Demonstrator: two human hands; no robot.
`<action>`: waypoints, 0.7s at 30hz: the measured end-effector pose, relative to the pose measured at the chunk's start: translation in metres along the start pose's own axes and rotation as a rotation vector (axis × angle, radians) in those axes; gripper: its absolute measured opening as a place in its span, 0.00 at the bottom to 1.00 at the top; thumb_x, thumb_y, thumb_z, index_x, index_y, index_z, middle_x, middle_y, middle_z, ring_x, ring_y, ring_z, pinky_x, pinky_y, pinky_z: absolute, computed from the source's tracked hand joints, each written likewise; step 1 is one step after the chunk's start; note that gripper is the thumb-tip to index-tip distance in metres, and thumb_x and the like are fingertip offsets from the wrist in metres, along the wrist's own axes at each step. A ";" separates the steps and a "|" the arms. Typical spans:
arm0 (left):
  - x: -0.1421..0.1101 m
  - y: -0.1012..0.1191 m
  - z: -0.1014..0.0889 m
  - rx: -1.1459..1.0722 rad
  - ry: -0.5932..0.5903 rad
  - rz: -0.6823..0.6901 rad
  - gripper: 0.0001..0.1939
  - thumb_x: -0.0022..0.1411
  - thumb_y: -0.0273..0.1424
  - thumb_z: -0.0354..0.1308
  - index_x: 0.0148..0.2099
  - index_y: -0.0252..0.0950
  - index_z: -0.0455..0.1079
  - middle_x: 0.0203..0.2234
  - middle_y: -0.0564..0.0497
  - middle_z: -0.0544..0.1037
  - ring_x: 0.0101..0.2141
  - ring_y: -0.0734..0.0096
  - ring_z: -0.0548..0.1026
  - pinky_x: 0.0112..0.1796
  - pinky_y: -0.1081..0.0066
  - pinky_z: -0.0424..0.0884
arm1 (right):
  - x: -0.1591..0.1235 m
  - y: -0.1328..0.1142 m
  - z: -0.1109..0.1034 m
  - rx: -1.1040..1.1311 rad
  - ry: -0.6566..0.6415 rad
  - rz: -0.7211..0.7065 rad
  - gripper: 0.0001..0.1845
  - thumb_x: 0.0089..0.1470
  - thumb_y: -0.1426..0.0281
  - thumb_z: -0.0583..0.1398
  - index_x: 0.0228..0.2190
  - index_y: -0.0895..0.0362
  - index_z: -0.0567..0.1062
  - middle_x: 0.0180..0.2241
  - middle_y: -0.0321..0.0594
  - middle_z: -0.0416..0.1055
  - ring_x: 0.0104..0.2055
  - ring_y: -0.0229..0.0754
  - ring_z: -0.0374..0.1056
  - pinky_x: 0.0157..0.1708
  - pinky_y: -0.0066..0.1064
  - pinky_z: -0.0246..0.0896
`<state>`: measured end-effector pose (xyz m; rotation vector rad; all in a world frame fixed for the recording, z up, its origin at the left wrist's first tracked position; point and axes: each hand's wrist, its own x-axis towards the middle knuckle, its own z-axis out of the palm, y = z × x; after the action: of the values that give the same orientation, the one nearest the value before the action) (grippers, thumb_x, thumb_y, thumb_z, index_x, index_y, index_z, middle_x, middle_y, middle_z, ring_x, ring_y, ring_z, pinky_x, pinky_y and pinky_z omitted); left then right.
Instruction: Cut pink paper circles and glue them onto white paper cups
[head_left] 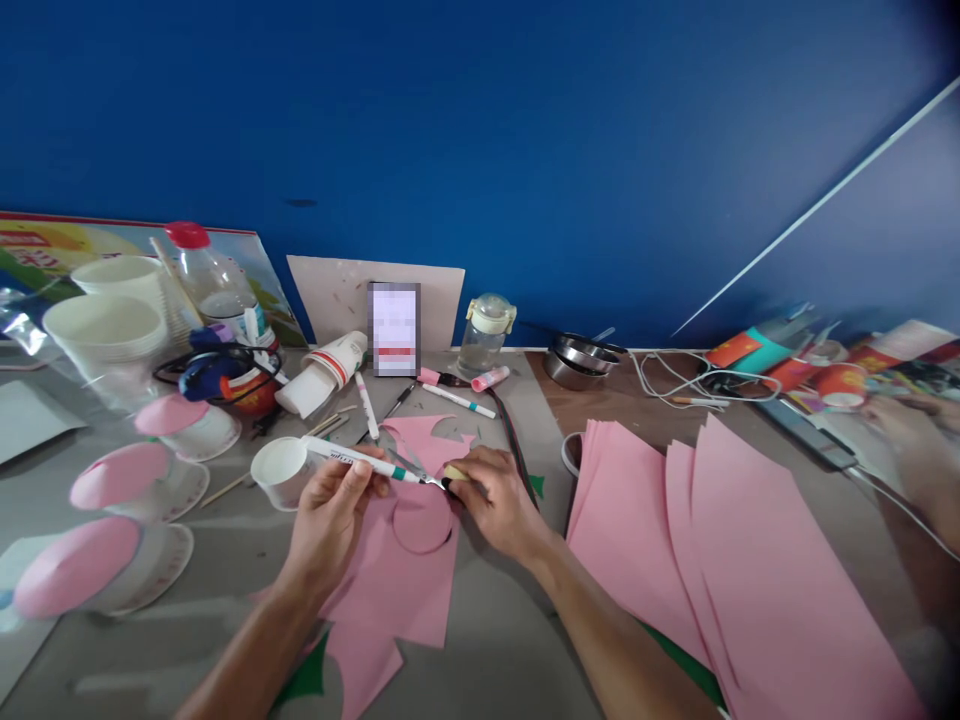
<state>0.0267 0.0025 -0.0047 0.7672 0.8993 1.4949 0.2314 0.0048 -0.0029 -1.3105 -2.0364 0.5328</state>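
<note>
My left hand [334, 510] is closed around a white marker [352, 458] with a teal band, held slanting over pink paper. Scissors [433, 483] with yellow-and-black grips are in my closed right hand [487, 490], their metal blades partly behind the marker's tip. Fingers hide most of the grips. Just below both hands, a round pink paper piece [422, 525] rests on a cut pink sheet [397, 590]. A white paper cup [280, 472] stands beside my left hand.
At left are paper cups with pink tops [112, 475], stacked cups [105, 325] and a red-capped bottle [214, 275]. Behind stand a phone [395, 330] and a glass jar [486, 335]. Pink sheets [757, 560] lie right, near another person's hand [911, 440].
</note>
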 end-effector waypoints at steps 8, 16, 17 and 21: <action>0.001 0.001 0.000 -0.015 0.023 0.023 0.08 0.52 0.34 0.66 0.36 0.37 0.77 0.26 0.52 0.77 0.23 0.78 0.70 0.28 0.76 0.68 | -0.001 0.003 0.004 -0.053 0.024 0.010 0.09 0.54 0.75 0.59 0.38 0.55 0.77 0.34 0.40 0.74 0.38 0.42 0.69 0.43 0.36 0.52; 0.000 0.003 0.002 0.007 0.014 -0.007 0.10 0.53 0.33 0.66 0.38 0.36 0.76 0.30 0.50 0.78 0.24 0.77 0.70 0.28 0.76 0.69 | -0.001 -0.005 0.005 0.115 0.017 -0.066 0.06 0.56 0.75 0.60 0.36 0.55 0.76 0.33 0.38 0.75 0.37 0.41 0.69 0.44 0.36 0.54; 0.000 0.003 0.002 0.011 0.010 -0.007 0.10 0.53 0.33 0.66 0.38 0.36 0.76 0.30 0.50 0.77 0.24 0.77 0.70 0.28 0.76 0.69 | -0.001 -0.006 0.004 0.121 0.016 -0.068 0.07 0.56 0.75 0.60 0.36 0.55 0.76 0.33 0.38 0.75 0.37 0.41 0.69 0.44 0.36 0.54; 0.000 0.001 0.002 0.029 0.005 -0.021 0.10 0.53 0.33 0.65 0.38 0.36 0.76 0.30 0.50 0.77 0.24 0.78 0.69 0.29 0.76 0.69 | -0.001 -0.008 0.003 0.118 -0.006 -0.063 0.08 0.56 0.76 0.59 0.36 0.55 0.76 0.33 0.37 0.74 0.37 0.40 0.69 0.43 0.35 0.53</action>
<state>0.0279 0.0025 -0.0028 0.7738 0.9321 1.4688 0.2247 0.0003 0.0002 -1.1724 -2.0118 0.6188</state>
